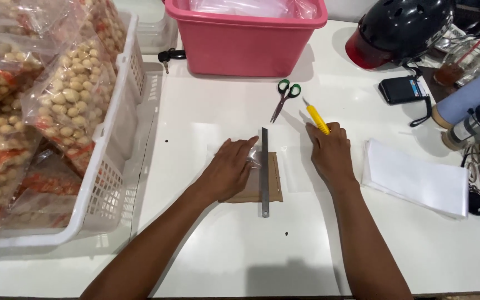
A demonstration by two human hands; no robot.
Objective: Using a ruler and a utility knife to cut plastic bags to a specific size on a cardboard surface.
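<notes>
The left hand [230,169] lies flat, fingers spread and grasping nothing, pressing a clear plastic sheet [254,158] over a brown cardboard pad [258,191] just left of the upright steel ruler [264,172], while the right hand [331,153], knuckles up, clenches a yellow utility knife [316,118] right of it.

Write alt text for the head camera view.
A person's left hand presses a metal ruler onto clear plastic over brown cardboard on a white table, while the right hand holds a yellow utility knife. Green-handled scissors lie beyond.
</notes>
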